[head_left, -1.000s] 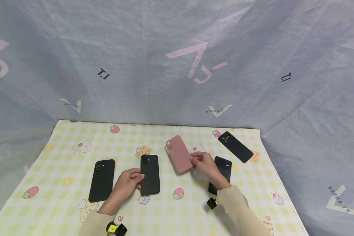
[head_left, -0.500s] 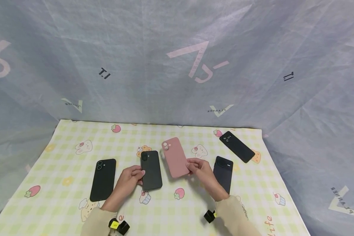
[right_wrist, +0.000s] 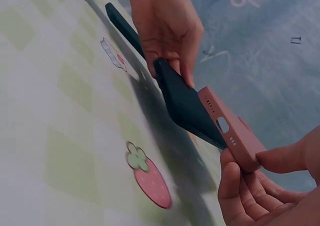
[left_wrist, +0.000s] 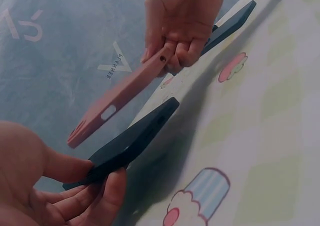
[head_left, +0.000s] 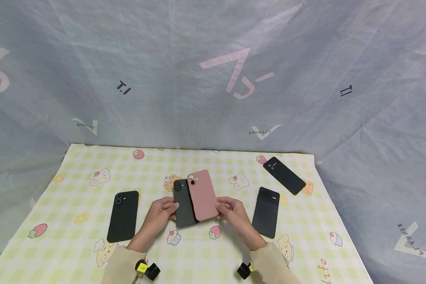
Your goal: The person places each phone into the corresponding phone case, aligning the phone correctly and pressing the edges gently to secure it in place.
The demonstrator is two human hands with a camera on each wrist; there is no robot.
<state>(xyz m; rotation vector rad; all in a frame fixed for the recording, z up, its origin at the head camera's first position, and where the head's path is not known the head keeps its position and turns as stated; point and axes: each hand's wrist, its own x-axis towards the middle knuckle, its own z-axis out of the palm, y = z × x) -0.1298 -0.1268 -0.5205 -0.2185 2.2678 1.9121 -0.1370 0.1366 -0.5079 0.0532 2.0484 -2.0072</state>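
Note:
My left hand (head_left: pixel 158 213) pinches a dark phone (head_left: pixel 183 205) by its left long edge, thumb on top and fingers beneath. A pink phone case (head_left: pixel 203 197) with camera cutouts is pinched at its lower right edge by my right hand (head_left: pixel 233 211). In the head view the case overlaps the phone's right side. The left wrist view shows the case (left_wrist: pixel 120 96) tilted above the phone (left_wrist: pixel 132 136), both raised off the tablecloth. From the right wrist view, the case's bottom edge (right_wrist: pixel 227 128) shows a port slot and small holes.
A black phone with two ringed lenses (head_left: pixel 123 217) lies left of my left hand. To the right lie a dark phone (head_left: pixel 266 213) and, farther back, another black phone-shaped piece (head_left: pixel 284 175). The checked tablecloth (head_left: pixel 234 252) ends at a grey-blue curtain (head_left: pixel 184 98).
Both hands have come closer together. The pink case has moved left and nearer to me until it overlaps the dark phone, which has been raised and tilted slightly.

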